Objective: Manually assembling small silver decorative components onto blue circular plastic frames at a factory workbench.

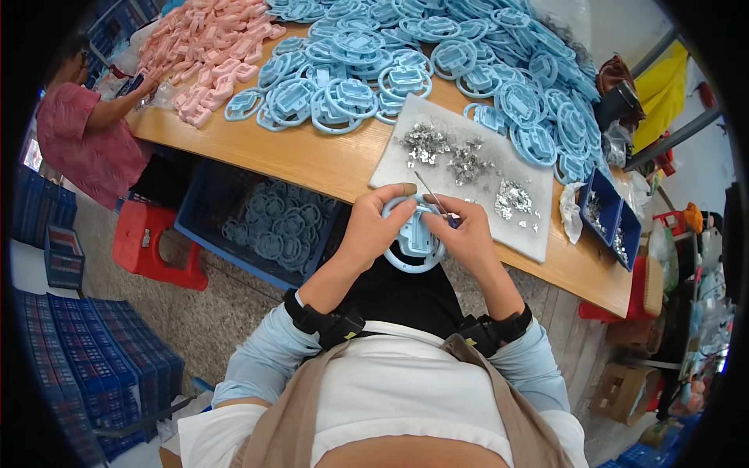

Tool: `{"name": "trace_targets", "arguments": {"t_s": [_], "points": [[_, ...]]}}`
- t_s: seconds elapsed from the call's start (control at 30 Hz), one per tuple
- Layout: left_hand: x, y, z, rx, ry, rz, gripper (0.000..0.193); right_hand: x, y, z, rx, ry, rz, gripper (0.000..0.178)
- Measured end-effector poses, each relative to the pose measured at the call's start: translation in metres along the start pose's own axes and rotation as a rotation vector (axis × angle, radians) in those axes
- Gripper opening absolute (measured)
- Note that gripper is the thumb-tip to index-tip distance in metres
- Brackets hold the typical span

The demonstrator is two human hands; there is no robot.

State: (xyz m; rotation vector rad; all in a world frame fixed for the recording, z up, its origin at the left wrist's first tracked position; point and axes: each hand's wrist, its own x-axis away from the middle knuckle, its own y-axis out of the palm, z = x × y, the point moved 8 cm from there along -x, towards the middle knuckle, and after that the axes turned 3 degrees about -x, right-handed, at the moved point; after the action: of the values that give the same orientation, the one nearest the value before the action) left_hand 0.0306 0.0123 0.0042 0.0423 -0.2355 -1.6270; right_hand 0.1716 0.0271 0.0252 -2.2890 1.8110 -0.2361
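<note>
My left hand [363, 230] is closed on a light blue round plastic part [418, 240], a ring with a raised block in its middle. It is held just in front of the table edge, above my lap. My right hand [473, 236] pinches a thin metal-shafted tool [428, 189] with a dark blue handle, its shaft pointing up and left beside the part. My fingers hide the tool's grip, and its exact kind is unclear. Beyond both hands lies a white pad [460, 204], bearing small shiny metal pieces [513, 200] in several heaps.
Many light blue parts [351, 97] and pink parts [211, 58] pile across the wooden table [312, 165]. Blue bins [605, 204] of metal pieces stand right. A full blue crate [234, 261] sits beneath. A co-worker [86, 132] works at left near a red stool [148, 246].
</note>
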Motion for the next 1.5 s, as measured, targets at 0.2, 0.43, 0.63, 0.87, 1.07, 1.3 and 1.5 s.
{"name": "trace_targets", "arguments": {"t_s": [0.2,0.43,0.63,0.87,1.07,1.3,1.5], "points": [[0.01,-0.005,-0.008,0.306,-0.174,-0.04,0.032,-0.003,0.003,-0.017,0.007,-0.007,0.044,0.034],[0.027,-0.047,-0.023,0.326,-0.304,0.043,0.026,-0.006,0.047,-0.03,0.022,-0.237,-0.013,0.035],[0.052,-0.115,-0.002,0.234,-0.022,0.316,0.026,-0.057,0.098,-0.046,0.033,-0.338,-0.255,0.023],[0.092,-0.266,-0.044,-0.33,0.2,0.766,0.038,-0.162,0.107,-0.015,0.742,-0.52,-0.048,0.016],[0.089,-0.253,-0.039,-0.265,0.038,0.669,0.033,-0.175,0.113,-0.029,0.848,-0.653,-0.068,0.01],[0.037,-0.146,0.038,-0.487,0.397,0.557,0.054,-0.142,0.073,-0.087,0.486,-0.767,0.228,0.011],[-0.01,-0.058,0.063,-0.627,0.691,0.456,0.075,-0.054,0.086,-0.083,0.313,-0.658,0.115,0.012]]}}
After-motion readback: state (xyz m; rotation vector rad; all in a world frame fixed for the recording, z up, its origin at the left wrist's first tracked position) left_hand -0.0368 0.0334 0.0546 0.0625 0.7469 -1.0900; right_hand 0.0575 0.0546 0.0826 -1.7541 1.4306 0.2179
